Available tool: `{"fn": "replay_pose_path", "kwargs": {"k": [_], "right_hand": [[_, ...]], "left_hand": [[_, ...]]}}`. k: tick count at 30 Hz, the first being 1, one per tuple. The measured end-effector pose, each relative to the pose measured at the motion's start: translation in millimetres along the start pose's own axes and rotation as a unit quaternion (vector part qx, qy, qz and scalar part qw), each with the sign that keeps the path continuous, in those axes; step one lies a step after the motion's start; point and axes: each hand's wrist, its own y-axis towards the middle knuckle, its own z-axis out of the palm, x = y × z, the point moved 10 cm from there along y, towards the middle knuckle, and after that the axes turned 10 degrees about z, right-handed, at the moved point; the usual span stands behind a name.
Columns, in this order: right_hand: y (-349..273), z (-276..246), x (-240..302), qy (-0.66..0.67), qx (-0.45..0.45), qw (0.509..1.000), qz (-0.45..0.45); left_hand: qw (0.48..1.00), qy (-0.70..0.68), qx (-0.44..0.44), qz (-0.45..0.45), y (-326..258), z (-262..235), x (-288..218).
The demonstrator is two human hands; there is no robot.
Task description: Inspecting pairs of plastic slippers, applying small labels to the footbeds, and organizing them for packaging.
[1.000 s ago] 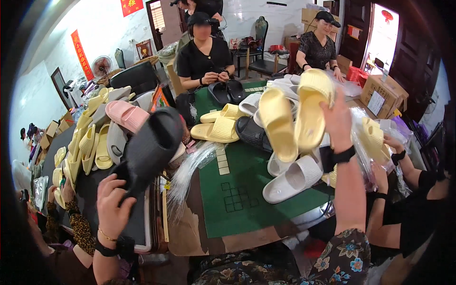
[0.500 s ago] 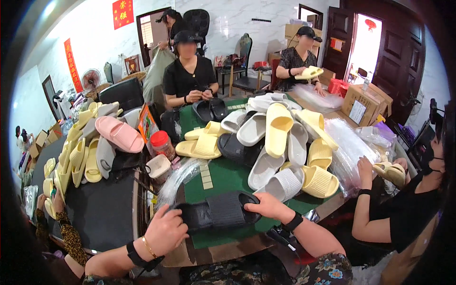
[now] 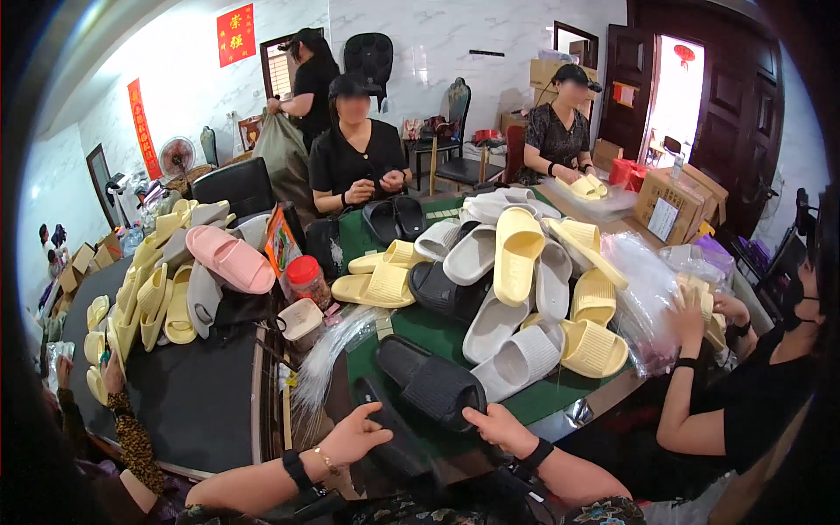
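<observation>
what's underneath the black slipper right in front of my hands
The black slipper lies on the green table mat. Another black slipper sits beside it under your left hand. Your right hand touches its near edge; anything beneath it is covered.

A heap of pale yellow and off-white slides (image 3: 525, 280) covers the green table mat (image 3: 437, 328). A pink slide (image 3: 232, 260) tops a stack on the left, beside a red-lidded jar (image 3: 306, 278). Clear plastic bags (image 3: 643, 297) pile at the right, where a seated person's hands (image 3: 696, 311) work. Across the table another person in black (image 3: 359, 162) sits behind a black pair (image 3: 394, 219). Cardboard boxes (image 3: 678, 197) stand near the doorway.
</observation>
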Motion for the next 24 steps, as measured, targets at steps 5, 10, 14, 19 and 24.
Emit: {"fn": "replay_pose_path", "kwargs": {"k": [5,10,14,19,24], "right_hand": [[-6.9,-6.4,-43.5,0.009,0.028,0.994,0.104],[2.9,-31.6,-48.9,-0.062,-0.064,0.996,0.021],[2.0,-35.5,-39.7,-0.139,-0.124,0.977,-0.100],[-12.6,-25.8,-24.9,-0.130,-0.115,0.980,-0.101],[-17.2,-50.9,-40.5,0.091,-0.128,0.986,-0.053]], "left_hand": [[0.998,-0.048,0.012,0.049,9.5,21.7,-3.1],[0.911,0.360,0.079,0.187,38.2,15.4,-33.7],[0.815,0.439,0.114,0.361,64.1,37.8,-42.2],[0.774,0.434,0.149,0.436,73.3,59.7,-19.5],[0.787,0.456,0.080,0.408,49.5,50.5,-56.9]]}}
